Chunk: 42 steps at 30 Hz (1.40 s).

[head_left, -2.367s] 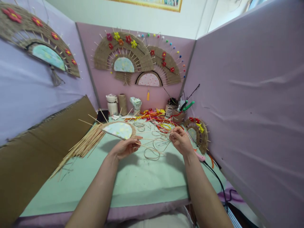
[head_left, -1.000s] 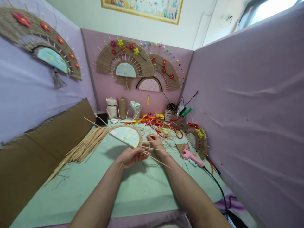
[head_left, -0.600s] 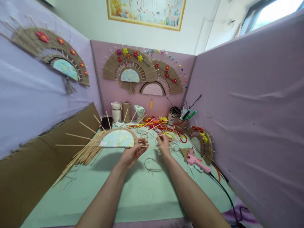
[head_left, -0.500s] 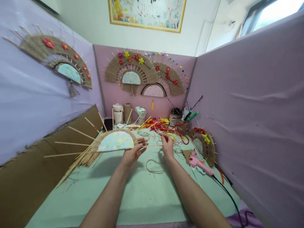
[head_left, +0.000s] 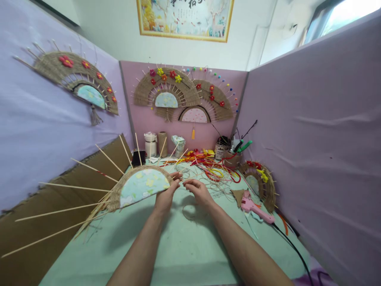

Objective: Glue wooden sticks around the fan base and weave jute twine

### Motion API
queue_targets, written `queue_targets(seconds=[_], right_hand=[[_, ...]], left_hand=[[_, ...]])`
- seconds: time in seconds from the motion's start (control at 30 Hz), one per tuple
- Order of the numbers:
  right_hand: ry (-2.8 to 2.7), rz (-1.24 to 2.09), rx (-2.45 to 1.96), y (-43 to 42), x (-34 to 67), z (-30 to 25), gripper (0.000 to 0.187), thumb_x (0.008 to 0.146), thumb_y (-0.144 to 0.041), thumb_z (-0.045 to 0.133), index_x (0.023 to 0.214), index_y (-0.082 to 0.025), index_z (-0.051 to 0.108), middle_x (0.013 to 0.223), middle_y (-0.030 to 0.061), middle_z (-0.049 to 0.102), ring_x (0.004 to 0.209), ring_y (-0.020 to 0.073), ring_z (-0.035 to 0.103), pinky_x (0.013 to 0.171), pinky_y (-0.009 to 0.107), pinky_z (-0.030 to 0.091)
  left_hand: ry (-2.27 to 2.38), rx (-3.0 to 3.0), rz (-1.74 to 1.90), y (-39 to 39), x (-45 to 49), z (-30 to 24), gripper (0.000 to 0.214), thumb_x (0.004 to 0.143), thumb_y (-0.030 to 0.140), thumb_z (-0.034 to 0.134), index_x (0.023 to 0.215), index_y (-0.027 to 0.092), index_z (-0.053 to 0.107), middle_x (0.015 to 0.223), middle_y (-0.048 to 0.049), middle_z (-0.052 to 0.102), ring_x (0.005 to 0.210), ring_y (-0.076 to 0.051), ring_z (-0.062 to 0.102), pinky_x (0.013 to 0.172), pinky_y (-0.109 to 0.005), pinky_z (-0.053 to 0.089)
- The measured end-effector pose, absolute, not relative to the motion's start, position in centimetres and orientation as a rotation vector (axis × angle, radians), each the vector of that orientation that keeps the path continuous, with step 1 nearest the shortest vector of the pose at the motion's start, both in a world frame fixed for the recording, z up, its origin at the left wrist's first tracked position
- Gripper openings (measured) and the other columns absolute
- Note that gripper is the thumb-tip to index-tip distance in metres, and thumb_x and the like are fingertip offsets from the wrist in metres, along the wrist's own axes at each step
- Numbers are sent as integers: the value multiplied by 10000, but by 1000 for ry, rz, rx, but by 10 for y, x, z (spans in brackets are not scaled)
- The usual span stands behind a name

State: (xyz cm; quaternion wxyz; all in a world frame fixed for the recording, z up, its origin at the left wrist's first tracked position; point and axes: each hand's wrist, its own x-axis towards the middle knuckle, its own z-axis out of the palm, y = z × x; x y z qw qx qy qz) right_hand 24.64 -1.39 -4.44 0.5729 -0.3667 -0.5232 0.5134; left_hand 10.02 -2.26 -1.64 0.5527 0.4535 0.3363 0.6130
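My left hand (head_left: 166,194) is closed on the right end of a half-round fan frame (head_left: 144,184), raised over the table. Pale blue floral cloth covers its middle, a woven twine band (head_left: 114,194) runs round the curve, and long thin sticks (head_left: 89,169) fan outward. Just to the right, my right hand (head_left: 199,191) pinches its thumb and fingers together close to that end. A thin twine (head_left: 188,214) loops below this hand and seems to lead up to it; the strand between the fingertips is too fine to see clearly.
Behind the hands lie tangled red and yellow cords (head_left: 208,167). A pink glue gun (head_left: 253,206) with a black cable rests at right, near a small finished fan (head_left: 260,186). Cardboard (head_left: 59,198) lines the left side. A tool pot (head_left: 232,159) and white jar (head_left: 151,143) stand behind.
My right hand has moved left, closer to my left hand. The fan frame has tilted, its left end dropping and its sticks swinging down toward the left.
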Motion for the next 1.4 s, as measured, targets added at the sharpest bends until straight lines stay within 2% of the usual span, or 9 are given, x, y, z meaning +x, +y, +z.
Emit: queue_targets(seconds=[0.23, 0.53, 0.87, 1.1, 1.4], right_hand=[[-1078, 1252, -868, -14, 243, -46, 200, 653, -402, 742, 718, -214, 711, 703, 7, 620, 654, 143, 492, 630, 274, 352], [-927, 1344, -847, -24, 236, -36, 168, 619, -334, 704, 582, -201, 609, 618, -23, 521, 616, 122, 426, 611, 270, 298], [-876, 1351, -859, -21, 235, -38, 157, 586, -311, 686, 556, -187, 595, 596, -20, 510, 611, 120, 407, 605, 274, 273], [-846, 1339, -878, -21, 234, -37, 122, 574, -287, 629, 522, -194, 571, 573, -22, 502, 590, 119, 380, 593, 284, 249], [-887, 1312, -807, -24, 234, -33, 108, 576, -255, 592, 497, -194, 551, 539, -31, 460, 562, 112, 330, 577, 289, 229]], left_hand=[[843, 1254, 1450, -27, 101, -16, 353, 757, 293, 708, 1091, 205, 633, 1080, -71, 678, 1072, -209, 599, 891, -296, 462], [858, 1395, 1428, -31, 104, -18, 332, 793, 280, 674, 1117, 233, 619, 1093, -50, 658, 1059, -201, 595, 949, -310, 445], [878, 1490, 1410, -23, 105, -30, 399, 808, 352, 644, 1176, 211, 586, 1084, -71, 643, 1051, -218, 590, 925, -373, 468], [882, 1459, 1393, -26, 107, -28, 422, 794, 362, 655, 1183, 210, 592, 1061, -72, 638, 1005, -209, 596, 854, -353, 507], [919, 1441, 1402, -27, 108, -28, 424, 771, 375, 680, 1158, 213, 617, 1033, -61, 618, 977, -199, 583, 843, -338, 513]])
